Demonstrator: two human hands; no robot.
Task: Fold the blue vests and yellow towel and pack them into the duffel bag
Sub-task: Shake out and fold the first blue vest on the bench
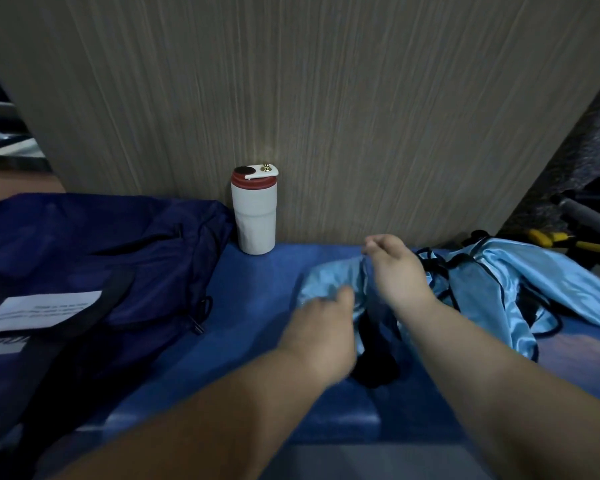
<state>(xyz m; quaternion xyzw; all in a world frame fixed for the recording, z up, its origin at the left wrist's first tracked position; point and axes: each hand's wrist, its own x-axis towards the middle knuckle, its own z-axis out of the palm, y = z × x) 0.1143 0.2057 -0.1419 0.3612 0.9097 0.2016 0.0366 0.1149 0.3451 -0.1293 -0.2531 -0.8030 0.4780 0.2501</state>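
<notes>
Right grip point(395, 271) pinches the blue vest point(326, 278) at its 12 o'clock edge; left grip point(323, 330) rests on it, closure hidden. Duffel bag point(101, 244) lies at 9 o'clock, nearer the left grip.

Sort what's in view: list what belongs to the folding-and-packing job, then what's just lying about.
Job:
light blue vests, heaped on the right
navy duffel bag, on the left
(no yellow towel shows)

Lying about:
white tumbler with red lid, against the wooden panel
yellow-handled tools, far right
printed paper, lying on the bag
</notes>
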